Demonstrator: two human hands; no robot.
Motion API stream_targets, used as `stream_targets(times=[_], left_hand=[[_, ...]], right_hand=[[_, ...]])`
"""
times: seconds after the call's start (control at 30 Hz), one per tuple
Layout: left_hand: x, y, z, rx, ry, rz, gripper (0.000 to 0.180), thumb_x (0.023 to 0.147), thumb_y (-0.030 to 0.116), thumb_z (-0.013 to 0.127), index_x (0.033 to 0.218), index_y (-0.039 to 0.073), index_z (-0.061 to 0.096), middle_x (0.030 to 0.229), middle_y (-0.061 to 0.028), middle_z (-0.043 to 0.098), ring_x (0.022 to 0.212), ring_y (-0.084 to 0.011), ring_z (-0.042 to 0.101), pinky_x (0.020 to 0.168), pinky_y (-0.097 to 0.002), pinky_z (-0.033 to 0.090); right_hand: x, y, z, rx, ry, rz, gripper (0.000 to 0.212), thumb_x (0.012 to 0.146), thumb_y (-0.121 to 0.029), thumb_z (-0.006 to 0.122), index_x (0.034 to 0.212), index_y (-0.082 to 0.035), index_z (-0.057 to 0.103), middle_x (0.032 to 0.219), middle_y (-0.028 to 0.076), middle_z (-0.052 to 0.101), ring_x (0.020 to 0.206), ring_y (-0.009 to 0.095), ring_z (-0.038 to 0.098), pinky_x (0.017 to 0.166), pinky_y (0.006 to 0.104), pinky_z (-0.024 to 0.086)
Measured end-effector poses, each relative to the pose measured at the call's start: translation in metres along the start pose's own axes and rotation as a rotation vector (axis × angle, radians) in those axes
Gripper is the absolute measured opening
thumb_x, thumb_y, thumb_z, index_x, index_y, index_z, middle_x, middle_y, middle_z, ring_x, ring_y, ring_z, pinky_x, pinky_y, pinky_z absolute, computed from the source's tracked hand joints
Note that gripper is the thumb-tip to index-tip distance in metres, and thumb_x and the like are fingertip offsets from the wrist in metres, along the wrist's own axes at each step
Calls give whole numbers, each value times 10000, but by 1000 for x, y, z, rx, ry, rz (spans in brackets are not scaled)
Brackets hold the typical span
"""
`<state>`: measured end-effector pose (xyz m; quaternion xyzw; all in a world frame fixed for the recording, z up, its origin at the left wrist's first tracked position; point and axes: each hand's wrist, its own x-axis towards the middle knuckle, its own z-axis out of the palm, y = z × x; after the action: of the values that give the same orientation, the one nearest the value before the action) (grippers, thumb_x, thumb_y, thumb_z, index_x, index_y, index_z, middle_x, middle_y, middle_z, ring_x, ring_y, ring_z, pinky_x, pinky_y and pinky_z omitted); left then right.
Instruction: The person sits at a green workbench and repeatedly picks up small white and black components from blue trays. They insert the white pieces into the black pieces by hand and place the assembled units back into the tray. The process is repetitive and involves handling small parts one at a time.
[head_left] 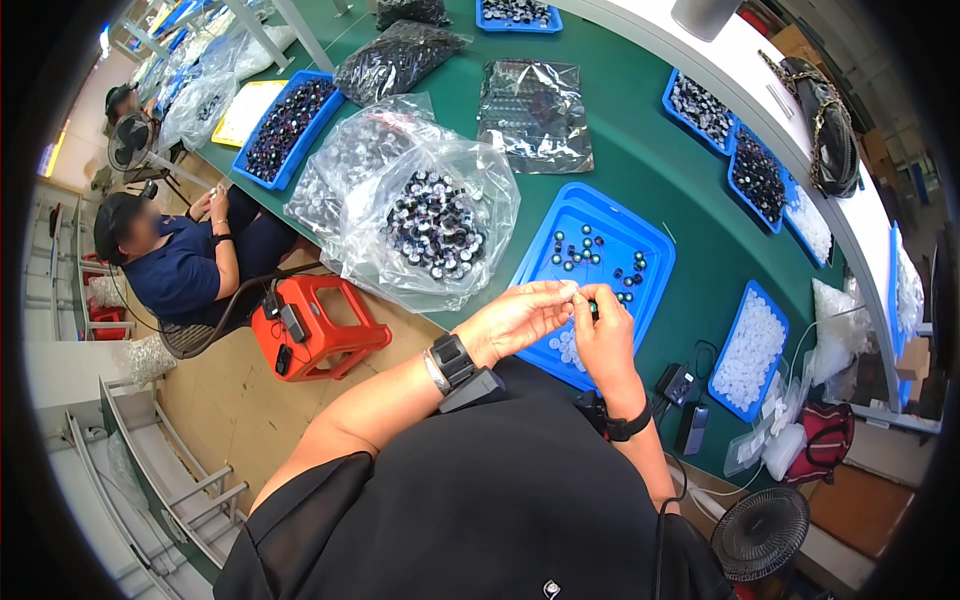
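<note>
Small caps, one white (570, 291) and one dark (594, 309), sit pinched between the fingertips of both hands, just above the near left corner of the blue tray (640, 232) on the green table (640, 150). The left hand (520, 318) has its fingers stretched out long and closed at the tips on the little white piece. The right hand (603, 335) is curled up tight with its thumb and first finger squeezing the small dark piece. The two hands touch each other at the tips. These pieces are tiny and smooth, so I think one can pop out if the fingers push crooked. The hands hang over the table's near edge, so a dropped piece may miss the tray and fall down to the floor near the orange stool (318, 325). In the tray lie more dark round caps (585, 250) and, close to the hands, a few white pieces (566, 348); a falling bit may bounce and knock them about. To the left stands a big clear bag of caps (435, 222) with its mouth open. A left elbow swinging wide may bump it and spill caps. On the right, near the table edge, a black cable and charger (678, 382) lie close to the right wrist, and I think the watch strap may snag there.
</note>
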<state>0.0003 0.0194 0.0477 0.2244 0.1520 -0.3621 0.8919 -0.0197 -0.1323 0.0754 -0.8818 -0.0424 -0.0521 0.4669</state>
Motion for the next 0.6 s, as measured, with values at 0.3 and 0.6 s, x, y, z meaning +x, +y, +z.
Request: stream_targets(times=[0.3, 0.6], left_hand=[[-1, 0, 7, 236, 45, 106, 213, 869, 99, 641, 1050, -6, 600, 1009, -76, 616, 898, -146, 601, 815, -266, 496], [2, 0, 6, 614, 169, 155, 339, 826, 86, 686, 1117, -23, 551, 983, -62, 602, 866, -113, 584, 796, -259, 489]], right_hand=[[0, 18, 1, 341, -126, 222, 33, 881, -2, 561, 912, 10, 555, 805, 87, 628, 657, 153, 636, 590, 258, 505], [6, 11, -6, 224, -191, 154, 129, 895, -31, 561, 1003, 18, 511, 780, 81, 619, 665, 107, 580, 606, 235, 475]])
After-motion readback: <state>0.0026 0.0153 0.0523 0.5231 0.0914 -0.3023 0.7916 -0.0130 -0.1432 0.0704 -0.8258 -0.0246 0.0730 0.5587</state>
